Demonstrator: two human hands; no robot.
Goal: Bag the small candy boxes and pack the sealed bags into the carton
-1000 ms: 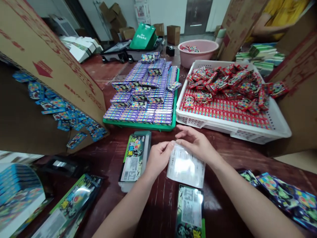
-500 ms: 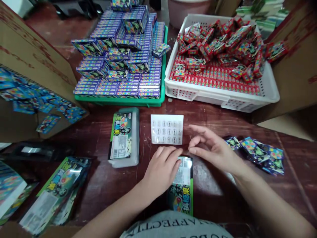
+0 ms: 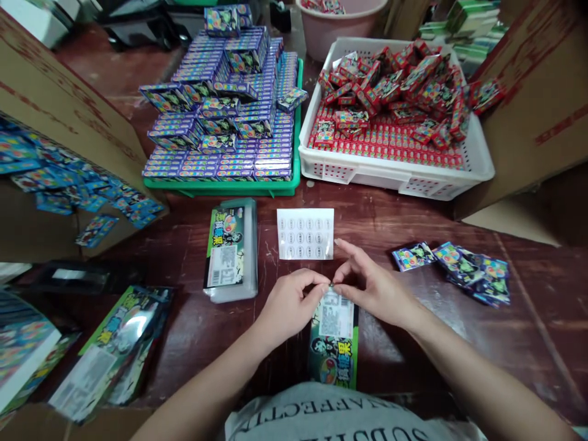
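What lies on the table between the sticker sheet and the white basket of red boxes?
In the head view, only bare dark red table lies between the sticker sheet and the white basket.

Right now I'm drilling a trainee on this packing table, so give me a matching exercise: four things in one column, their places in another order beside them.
Things:
1. purple boxes
2. red boxes
3. sticker sheet
4. green pouch

Places:
A. in the white basket
B. flat on the table, just beyond both hands
C. on the green tray
D. under the fingertips of the left hand and right hand

Pairs: 1-C, 2-A, 3-B, 4-D
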